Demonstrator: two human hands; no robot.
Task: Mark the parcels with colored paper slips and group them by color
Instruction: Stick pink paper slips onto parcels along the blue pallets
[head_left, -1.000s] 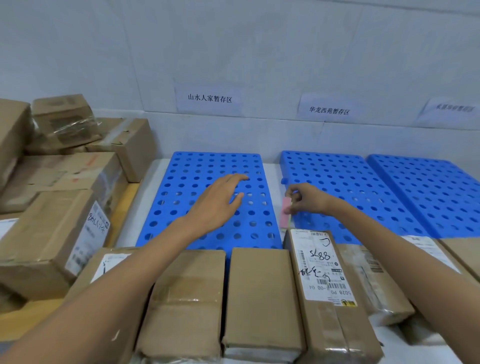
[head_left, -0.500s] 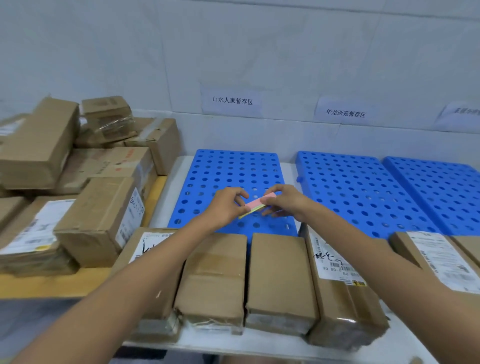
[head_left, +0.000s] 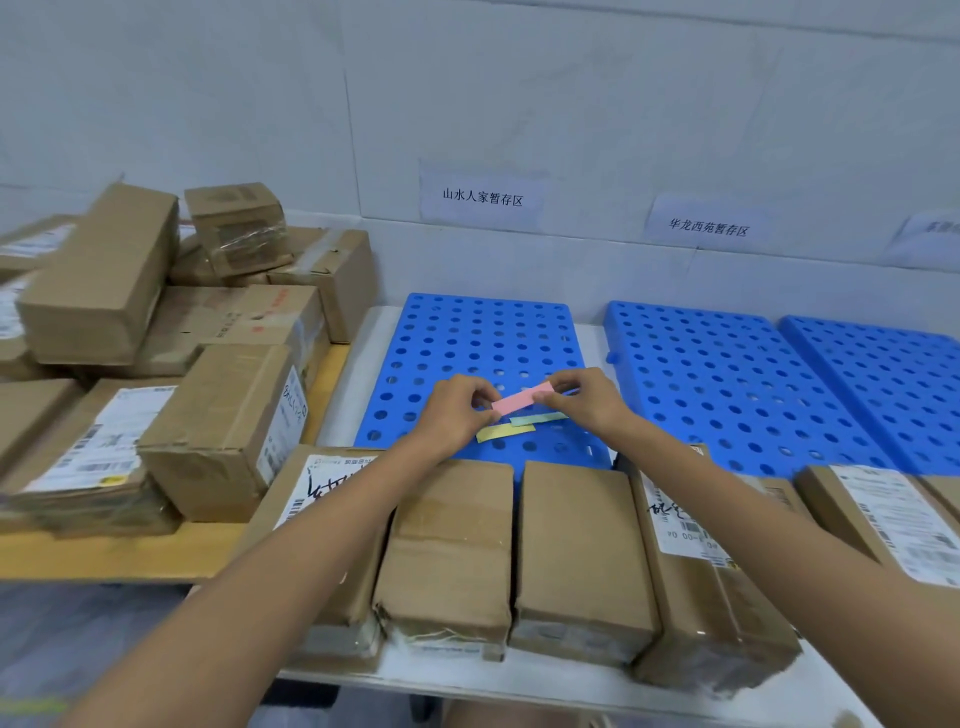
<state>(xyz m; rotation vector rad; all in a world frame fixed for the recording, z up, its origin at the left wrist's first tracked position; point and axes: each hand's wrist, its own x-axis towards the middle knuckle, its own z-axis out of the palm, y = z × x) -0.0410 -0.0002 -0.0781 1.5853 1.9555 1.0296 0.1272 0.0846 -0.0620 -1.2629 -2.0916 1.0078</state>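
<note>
Both hands meet over the near edge of the leftmost blue pallet (head_left: 483, 332). The left hand (head_left: 454, 415) and right hand (head_left: 589, 405) each pinch one end of a pink slip (head_left: 519, 400), fingers curled in tight. The slip's long axis runs left to right between them, its right end a little higher.

Just under it a green slip (head_left: 540, 418) and a yellow slip (head_left: 505, 432) fan out along much the same line. The green one reaches toward the right hand and the yellow one toward the left. Which fingers hold these two, or whether they cling to the pink one, cannot be told.

The step looks like peeling or sorting one slip from the set. The parcels (head_left: 582, 540) to be marked stand in a row on the white tabletop (head_left: 545, 675), just nearer the person than the hands and below them. None shows a slip yet. The two plain middle boxes are about equally near either hand, so whichever hand comes away with a slip need only draw back and down to reach a box top.
</note>
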